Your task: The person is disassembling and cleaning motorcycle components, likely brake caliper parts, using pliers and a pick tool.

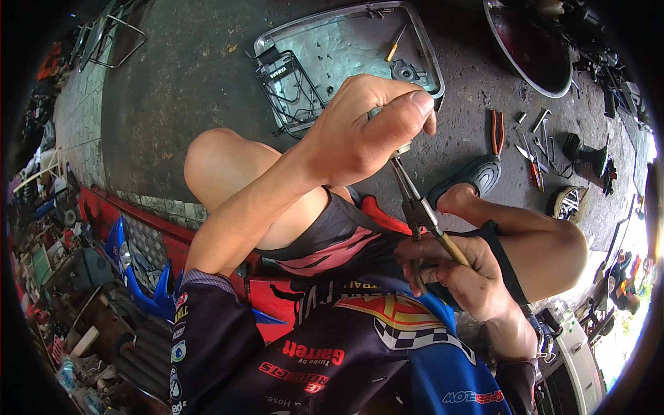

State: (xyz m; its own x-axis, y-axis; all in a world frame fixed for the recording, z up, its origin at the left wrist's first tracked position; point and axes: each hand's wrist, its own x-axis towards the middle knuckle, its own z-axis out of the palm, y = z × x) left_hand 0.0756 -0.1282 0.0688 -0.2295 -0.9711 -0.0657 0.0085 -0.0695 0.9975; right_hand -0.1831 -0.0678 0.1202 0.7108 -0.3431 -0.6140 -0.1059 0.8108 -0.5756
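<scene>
My left hand (pixel 366 131) is closed in a fist round a small metal part (pixel 402 149), thumb on top. Only the part's pale lower end and a bit of grey above show; the fingers hide the rest. My right hand (pixel 474 273) grips long-nose pliers (pixel 419 213) with worn, brownish handles, one handle on each side of the fingers. The slim jaws point up and away from me, and their tips meet the lower end of the metal part. Whether the tips are inside it or just against it, I cannot tell.
Ahead lies a metal tray (pixel 437 66) with a yellow-handled screwdriver (pixel 392 52), a round grey casting (pixel 404 71) and small screws. A black wire rack (pixel 290 83) leans over its left side. Red-handled pliers (pixel 497 133), several hand tools and a round basin (pixel 564 76) lie right.
</scene>
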